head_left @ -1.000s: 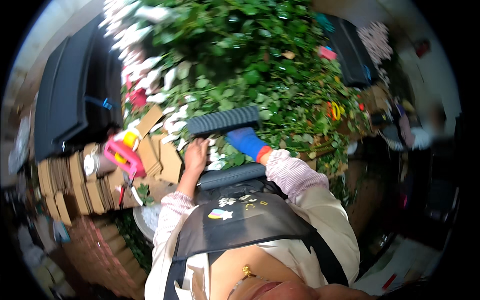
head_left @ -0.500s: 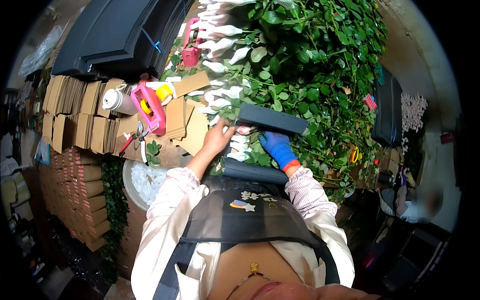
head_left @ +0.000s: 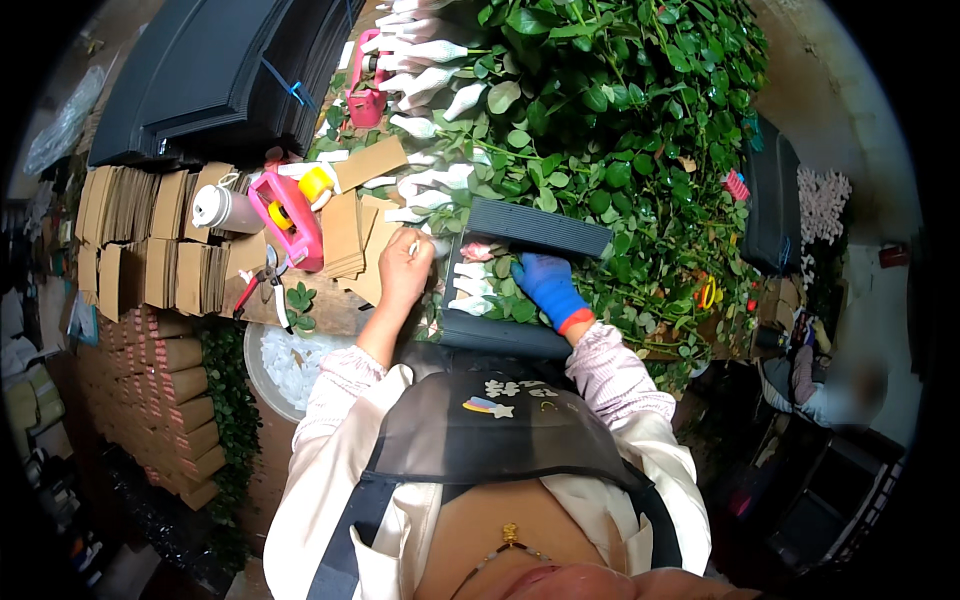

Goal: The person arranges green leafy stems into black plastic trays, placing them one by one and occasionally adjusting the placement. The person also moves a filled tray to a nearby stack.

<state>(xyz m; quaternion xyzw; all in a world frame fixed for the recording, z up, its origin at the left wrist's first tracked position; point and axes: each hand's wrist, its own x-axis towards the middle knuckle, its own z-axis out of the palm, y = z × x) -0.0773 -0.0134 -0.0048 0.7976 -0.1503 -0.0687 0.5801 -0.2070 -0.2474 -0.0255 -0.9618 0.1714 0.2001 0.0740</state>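
My bare left hand (head_left: pixel 403 268) is closed in a pinch at the left side of the bundle, with a small white thing at its fingertips that I cannot make out. My right hand (head_left: pixel 547 284), in a blue glove with a red cuff, is closed round leafy rose stems (head_left: pixel 508 268). A pink rose (head_left: pixel 478 251) without a white sleeve lies between my hands. Below it are several white-sleeved rose heads (head_left: pixel 472 287). A dark corrugated sheet (head_left: pixel 540 227) stands folded up beyond my right hand; its near edge (head_left: pixel 500 334) lies close to my apron.
Leafy rose stems (head_left: pixel 640 120) are piled at the far right, white-sleeved heads (head_left: pixel 425 80) along their left. Left are a pink tape dispenser (head_left: pixel 290 222), pruning shears (head_left: pixel 268 285), cardboard pieces (head_left: pixel 345 235), a white bottle (head_left: pixel 225 208) and a tub (head_left: pixel 275 375) of white pieces.
My left hand has drawn back left from beside the pink rose, and its fingers have curled in. My right hand stays at the stems. The whole view has shifted slightly.
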